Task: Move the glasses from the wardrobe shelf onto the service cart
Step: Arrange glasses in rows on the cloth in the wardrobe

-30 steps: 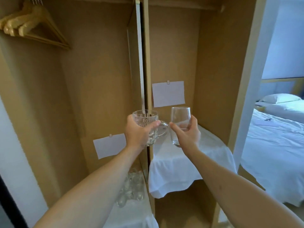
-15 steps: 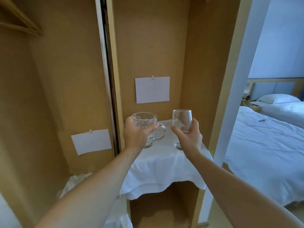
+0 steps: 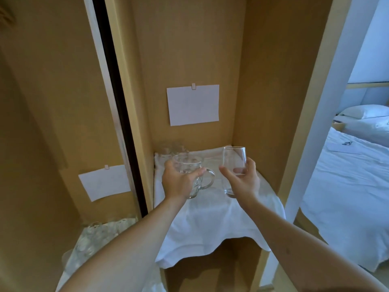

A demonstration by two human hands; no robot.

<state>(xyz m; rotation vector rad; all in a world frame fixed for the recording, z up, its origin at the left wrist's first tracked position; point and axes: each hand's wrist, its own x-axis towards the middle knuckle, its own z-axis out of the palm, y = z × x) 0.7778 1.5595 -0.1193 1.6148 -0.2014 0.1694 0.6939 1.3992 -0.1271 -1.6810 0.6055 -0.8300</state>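
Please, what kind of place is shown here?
Probably a hotel room: an open wardrobe whose shelf is covered by a white cloth, and a made bed with a pillow beside it.

Clear glasses [image 3: 234, 165], white cloth [image 3: 210, 224], tan wardrobe [image 3: 189, 49]

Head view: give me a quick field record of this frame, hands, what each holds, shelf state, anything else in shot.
left hand: left hand grips a handled glass mug round its body, handle pointing right
right hand: right hand holds a plain tumbler, upright
height: whether either glass rests on the shelf cannot be told
shelf: white cloth drapes over the front edge
more glassware: cluster at the shelf's back left; another cluster lower left
wall: paper sheet clipped above the shelf
service cart: not in view
right side: bed
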